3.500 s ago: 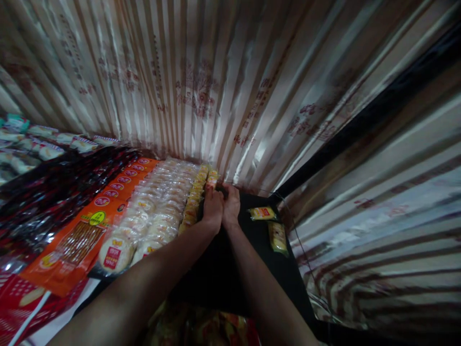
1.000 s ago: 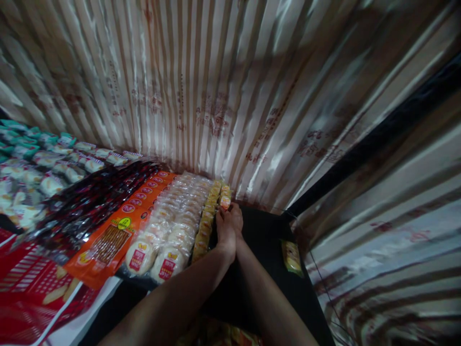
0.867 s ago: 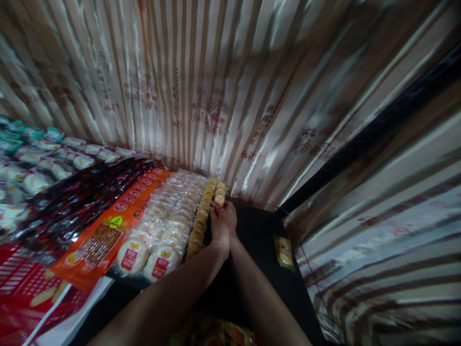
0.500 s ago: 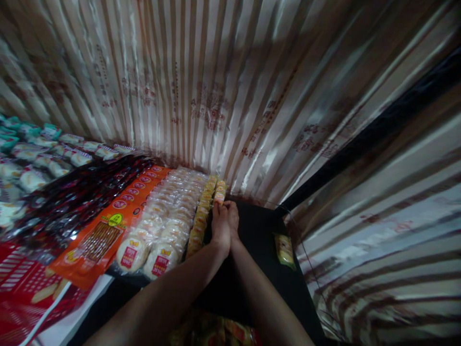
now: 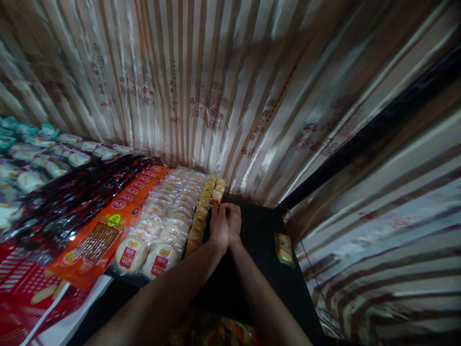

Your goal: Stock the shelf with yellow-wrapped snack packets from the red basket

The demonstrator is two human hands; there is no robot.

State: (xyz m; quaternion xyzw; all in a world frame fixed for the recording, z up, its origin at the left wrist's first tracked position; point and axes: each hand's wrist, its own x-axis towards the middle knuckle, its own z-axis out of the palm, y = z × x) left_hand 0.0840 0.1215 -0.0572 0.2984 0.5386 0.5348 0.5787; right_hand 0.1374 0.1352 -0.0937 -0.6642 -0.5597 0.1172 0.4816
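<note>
Wrists almost together, both my hands are at the near end of a short second row of small yellow snack packets (image 5: 218, 185). My left hand (image 5: 218, 226) is closed, its fingertips against the nearest packet, which looks orange-yellow. Pressed alongside it, my right hand (image 5: 234, 223) has curled fingers; whatever lies in them is hidden. A longer row of yellow snack packets (image 5: 199, 220) runs just left of my left hand. Left of that are rows of round white crackers in clear wrap (image 5: 162, 257).
An orange bag of stick snacks (image 5: 93, 240), dark shiny packets (image 5: 79, 197) and a red basket (image 5: 21, 283) are to the left. A single yellow packet (image 5: 284, 249) lies on the black table (image 5: 259, 240) at right. Striped sheeting (image 5: 216, 96) and a black pole (image 5: 345, 144) stand behind.
Both hands have drawn slightly back toward me from the short row, and more of its nearest packets shows. The other goods stay put.
</note>
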